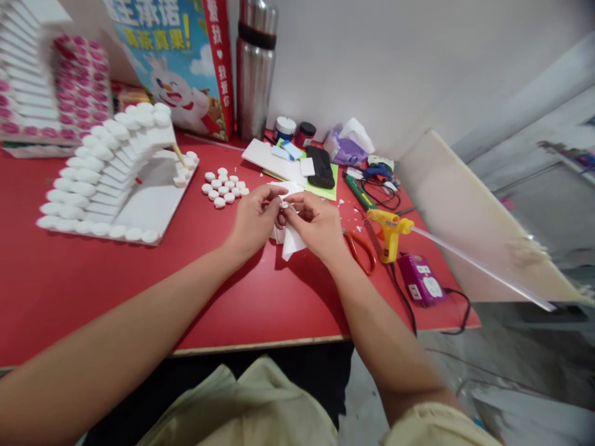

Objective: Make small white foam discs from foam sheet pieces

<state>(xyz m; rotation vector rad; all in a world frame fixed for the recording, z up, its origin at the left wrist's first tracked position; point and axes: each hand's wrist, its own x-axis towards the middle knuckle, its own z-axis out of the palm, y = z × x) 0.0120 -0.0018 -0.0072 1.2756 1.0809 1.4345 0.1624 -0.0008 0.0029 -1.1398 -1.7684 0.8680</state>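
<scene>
My left hand (pixel 255 218) and my right hand (pixel 318 224) meet over the middle of the red table, both closed in a pinch. Their fingertips come together on a small white piece (pixel 284 205), partly covered by the fingers. A thin white sheet (pixel 294 240), like paper or tissue, hangs below my right fingers; I cannot tell whether it is joined to the small piece. Left of my left hand lies a cluster of round white pads (pixel 223 189). Farther left stands a white model staircase (pixel 105 186) edged with similar white pads.
Red-handled pliers (pixel 360 253), a yellow glue gun (pixel 389 232) with a long clear stick, and a purple power box (pixel 422 280) sit at right. Behind are a steel thermos (pixel 256 71), jars, tissues (pixel 348 144) and a black object (pixel 320 167). A second staircase model (pixel 81 90) stands far left.
</scene>
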